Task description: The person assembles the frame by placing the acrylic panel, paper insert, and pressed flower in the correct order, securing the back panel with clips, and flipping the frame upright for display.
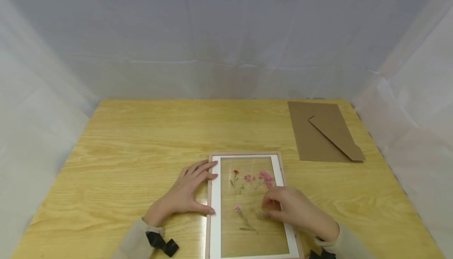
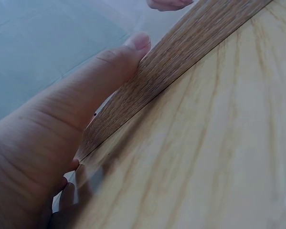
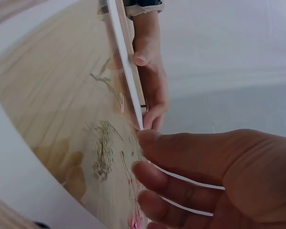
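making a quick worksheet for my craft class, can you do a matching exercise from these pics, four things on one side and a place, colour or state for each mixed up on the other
Things
1. left hand
2. brown backing board
3. inner border
4. small red flower

Place, colour or state
A. white, around the clear pane
B. in the upper left part of the clear pane, seen from the head
C. touching the left side of the picture frame
D. at the far right of the wooden table

Pairs: 1-C, 2-D, 3-A, 4-B
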Tool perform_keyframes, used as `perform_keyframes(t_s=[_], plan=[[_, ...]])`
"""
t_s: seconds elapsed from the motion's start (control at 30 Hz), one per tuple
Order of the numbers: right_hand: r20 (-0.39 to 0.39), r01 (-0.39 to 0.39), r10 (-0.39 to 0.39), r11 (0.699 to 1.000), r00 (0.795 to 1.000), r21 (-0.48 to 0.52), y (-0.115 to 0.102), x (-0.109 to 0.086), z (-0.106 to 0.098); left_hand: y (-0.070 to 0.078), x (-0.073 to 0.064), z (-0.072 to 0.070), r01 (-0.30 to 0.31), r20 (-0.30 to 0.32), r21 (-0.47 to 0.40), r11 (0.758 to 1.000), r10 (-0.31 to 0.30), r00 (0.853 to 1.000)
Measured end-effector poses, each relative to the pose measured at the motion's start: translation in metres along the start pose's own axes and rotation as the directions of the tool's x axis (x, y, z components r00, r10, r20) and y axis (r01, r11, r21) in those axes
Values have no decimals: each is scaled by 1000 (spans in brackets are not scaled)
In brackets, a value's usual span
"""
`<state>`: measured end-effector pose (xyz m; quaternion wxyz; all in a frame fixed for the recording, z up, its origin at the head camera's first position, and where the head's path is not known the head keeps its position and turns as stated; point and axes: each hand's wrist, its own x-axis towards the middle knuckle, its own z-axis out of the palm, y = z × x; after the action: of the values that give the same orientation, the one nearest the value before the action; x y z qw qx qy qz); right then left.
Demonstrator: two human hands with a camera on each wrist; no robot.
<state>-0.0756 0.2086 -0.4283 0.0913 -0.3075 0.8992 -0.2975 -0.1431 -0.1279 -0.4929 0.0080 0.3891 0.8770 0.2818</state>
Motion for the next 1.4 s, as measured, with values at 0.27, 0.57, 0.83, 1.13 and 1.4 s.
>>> perform_keyframes(t_s=[0.27,0.57,0.83,1.13,1.4], plan=[[97,19,-19,1000,995,3,2,2,9,-1,0,0,0,-1,0,1000,0,1000],[26,77,-78,997,997,25,8,-1,6,0,-1,1,4,0,-12,1000,-4,1000],[-32,2,-2,1000,999,-3,43,-14,-12,1,-1,-1,7,6,-10,1000,-7,1000],[108,-63,44,982,993,178,81,-26,-16,4,-2,-3,2,36,3,1000,-2,999],[97,-56,45,992,994,113,88,-23,-13,6,-9,-3,-1,48,110,994,-5,999]])
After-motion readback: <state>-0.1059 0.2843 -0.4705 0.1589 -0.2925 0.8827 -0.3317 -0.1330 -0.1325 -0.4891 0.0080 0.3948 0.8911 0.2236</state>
